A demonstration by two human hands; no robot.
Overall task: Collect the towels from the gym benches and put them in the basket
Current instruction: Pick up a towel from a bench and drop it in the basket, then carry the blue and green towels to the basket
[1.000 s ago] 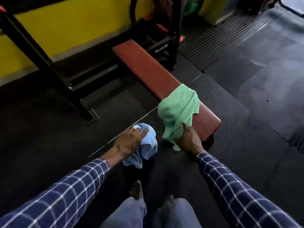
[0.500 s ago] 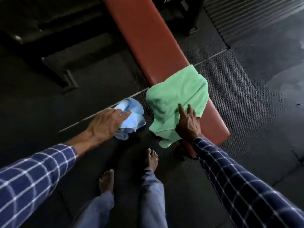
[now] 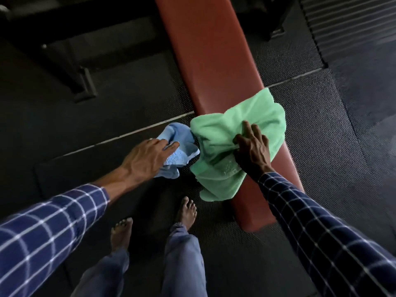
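Observation:
A green towel (image 3: 231, 133) lies draped over the near end of a red-brown padded bench (image 3: 205, 52) and hangs down its left side. My right hand (image 3: 251, 150) rests on top of it with the fingers bunching the cloth. My left hand (image 3: 147, 158) holds a crumpled blue towel (image 3: 182, 142) just left of the bench, almost touching the green one. No basket is in view.
Black rubber floor mats (image 3: 321, 125) surround the bench, with a pale seam line crossing them. A dark metal frame foot (image 3: 84, 85) stands at the left rear. My bare feet (image 3: 186, 213) are on the mat right beside the bench's near end.
I have come closer to the bench and look more steeply down. My right hand has moved from the towel's lower edge up onto it. The blue towel has come closer to the green one.

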